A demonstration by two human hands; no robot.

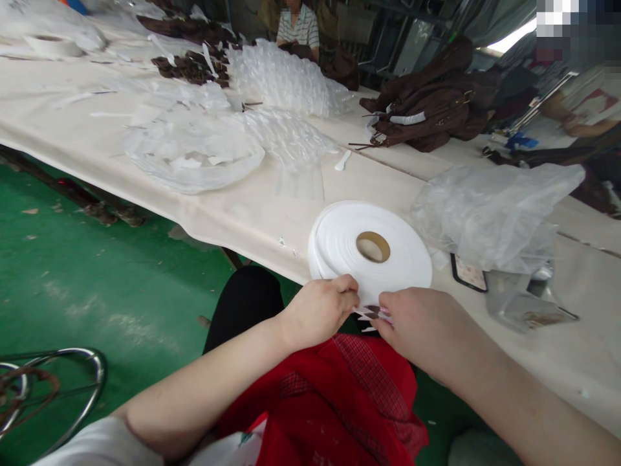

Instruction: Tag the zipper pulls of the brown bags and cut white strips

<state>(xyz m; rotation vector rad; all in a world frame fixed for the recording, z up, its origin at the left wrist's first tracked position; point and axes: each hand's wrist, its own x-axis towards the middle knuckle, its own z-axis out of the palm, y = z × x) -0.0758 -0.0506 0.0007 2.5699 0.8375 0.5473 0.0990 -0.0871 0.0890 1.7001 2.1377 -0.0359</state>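
Observation:
A large roll of white tape (334, 243) lies flat at the table's front edge, with a brown cardboard core. Just in front of it, my left hand (327, 310) is closed, its fingertips pinched at a small white-and-dark-brown piece (369, 312) with jagged white strips. On the other side of that piece my right hand (412, 317) is closed too, thumb and fingers pressed together. A bit of pink shows at the right fingertips; what it belongs to I cannot make out. Both hands are over my lap, where a red apron (334, 401) lies.
Right of the roll are a phone (469, 272) and clear plastic bags (485, 213). Further back lie brown leather bags (431, 103), bubble wrap (291, 81) and an open plastic bag (194, 149). People sit across the table. A metal stool (97, 375) stands lower left.

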